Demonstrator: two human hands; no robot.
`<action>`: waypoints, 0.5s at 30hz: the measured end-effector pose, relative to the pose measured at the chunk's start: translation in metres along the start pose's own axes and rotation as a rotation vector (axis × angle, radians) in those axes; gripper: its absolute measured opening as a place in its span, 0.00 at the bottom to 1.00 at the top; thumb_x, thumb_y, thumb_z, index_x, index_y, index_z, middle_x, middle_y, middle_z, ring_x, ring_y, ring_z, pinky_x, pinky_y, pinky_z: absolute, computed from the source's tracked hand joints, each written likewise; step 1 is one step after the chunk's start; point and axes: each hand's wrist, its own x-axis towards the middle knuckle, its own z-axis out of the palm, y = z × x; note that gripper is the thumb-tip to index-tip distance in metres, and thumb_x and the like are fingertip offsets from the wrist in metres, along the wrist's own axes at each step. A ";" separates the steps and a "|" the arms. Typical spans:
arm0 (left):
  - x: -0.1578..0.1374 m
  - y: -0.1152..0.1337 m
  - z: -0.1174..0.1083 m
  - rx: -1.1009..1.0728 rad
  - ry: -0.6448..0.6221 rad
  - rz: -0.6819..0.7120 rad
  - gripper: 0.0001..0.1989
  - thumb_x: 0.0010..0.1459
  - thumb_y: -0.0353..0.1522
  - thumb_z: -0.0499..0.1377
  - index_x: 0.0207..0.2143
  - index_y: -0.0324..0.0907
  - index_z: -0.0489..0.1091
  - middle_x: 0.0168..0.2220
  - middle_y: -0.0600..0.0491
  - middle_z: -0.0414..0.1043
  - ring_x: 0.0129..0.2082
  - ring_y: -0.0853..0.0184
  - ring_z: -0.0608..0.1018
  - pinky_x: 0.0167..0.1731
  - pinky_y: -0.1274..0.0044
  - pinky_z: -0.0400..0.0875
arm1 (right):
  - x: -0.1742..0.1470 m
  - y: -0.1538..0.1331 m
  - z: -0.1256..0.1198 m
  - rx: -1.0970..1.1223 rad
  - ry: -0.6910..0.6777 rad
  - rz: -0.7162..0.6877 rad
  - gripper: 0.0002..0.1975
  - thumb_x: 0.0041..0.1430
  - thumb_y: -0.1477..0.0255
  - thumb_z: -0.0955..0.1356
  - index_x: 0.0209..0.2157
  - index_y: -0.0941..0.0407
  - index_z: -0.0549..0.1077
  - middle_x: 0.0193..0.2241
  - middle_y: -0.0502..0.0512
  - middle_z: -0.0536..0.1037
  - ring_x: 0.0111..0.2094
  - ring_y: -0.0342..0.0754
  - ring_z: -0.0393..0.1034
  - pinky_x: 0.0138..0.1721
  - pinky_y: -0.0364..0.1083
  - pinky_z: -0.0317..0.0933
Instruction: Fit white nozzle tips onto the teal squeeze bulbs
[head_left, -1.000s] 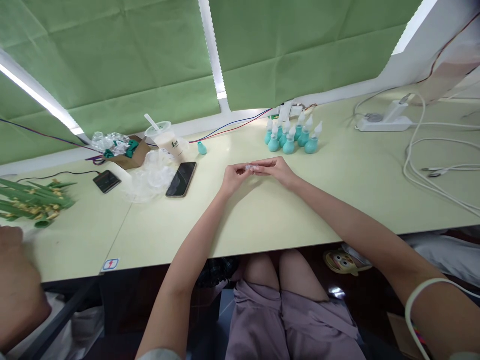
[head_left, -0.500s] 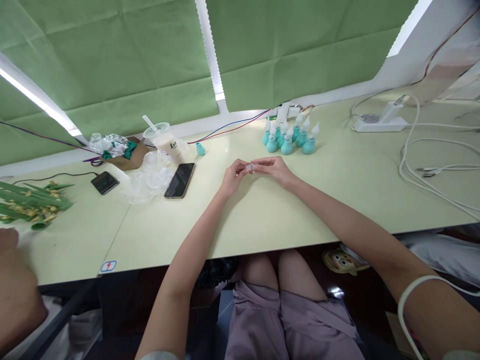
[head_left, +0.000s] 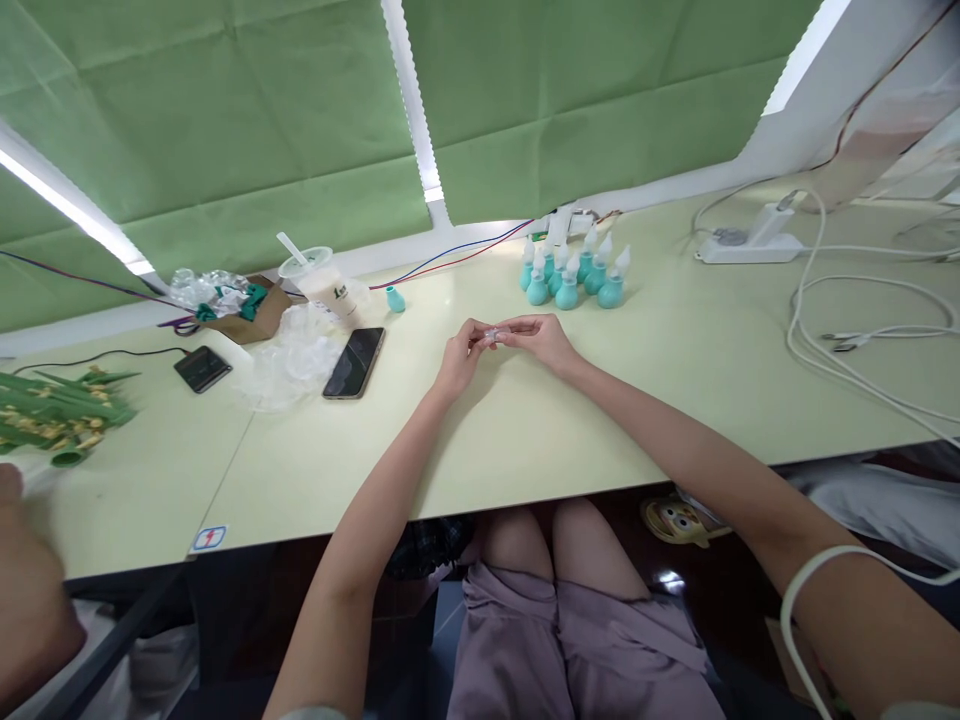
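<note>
Just above the table, my left hand [head_left: 461, 357] and my right hand [head_left: 541, 341] meet fingertip to fingertip. Between them they pinch a small clear piece [head_left: 493, 337]; its kind is too small to make out and the fingers partly cover it. Beyond my right hand stands a cluster of several turquoise bulb-shaped bases [head_left: 567, 292] topped with white flame-shaped tips [head_left: 621, 262]. A single turquoise base without a tip [head_left: 395, 299] lies tilted past my left hand.
A phone [head_left: 354, 363], a crumpled plastic bag [head_left: 289, 362], a drink cup [head_left: 324, 285] and a cardboard box [head_left: 259, 318] occupy the left. Green stems [head_left: 60, 410] lie near another person's arm [head_left: 30, 590]. A power strip [head_left: 746, 248] and white cables [head_left: 806, 330] are on the right.
The whole view has shifted slightly, so things appear a little further left. Both hands stay together on the small clear piece, with only slight finger movement.
</note>
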 end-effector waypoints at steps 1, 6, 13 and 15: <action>0.000 0.000 0.000 0.003 -0.003 0.008 0.10 0.59 0.38 0.53 0.38 0.40 0.63 0.33 0.51 0.73 0.33 0.70 0.74 0.38 0.76 0.65 | 0.000 0.000 0.000 -0.015 0.004 -0.006 0.22 0.38 0.58 0.75 0.33 0.58 0.78 0.32 0.56 0.80 0.37 0.52 0.75 0.44 0.50 0.67; -0.001 -0.001 0.002 0.095 -0.001 0.016 0.11 0.56 0.37 0.56 0.40 0.42 0.63 0.30 0.55 0.70 0.29 0.72 0.70 0.32 0.78 0.63 | 0.001 0.002 0.002 -0.074 0.040 -0.044 0.20 0.39 0.58 0.75 0.31 0.58 0.77 0.32 0.58 0.80 0.34 0.51 0.75 0.40 0.49 0.68; 0.001 -0.005 -0.003 0.293 0.107 0.071 0.07 0.53 0.35 0.59 0.34 0.43 0.66 0.30 0.54 0.68 0.29 0.70 0.66 0.31 0.78 0.61 | 0.006 -0.012 -0.005 -0.170 -0.028 -0.017 0.27 0.51 0.52 0.67 0.48 0.53 0.70 0.36 0.55 0.79 0.33 0.48 0.75 0.36 0.47 0.68; 0.001 -0.006 -0.006 0.311 0.140 0.083 0.07 0.52 0.34 0.60 0.33 0.43 0.67 0.31 0.53 0.69 0.32 0.69 0.67 0.32 0.77 0.62 | 0.007 -0.020 -0.020 -0.407 0.064 -0.095 0.22 0.57 0.54 0.63 0.48 0.52 0.71 0.40 0.56 0.78 0.34 0.49 0.74 0.37 0.48 0.67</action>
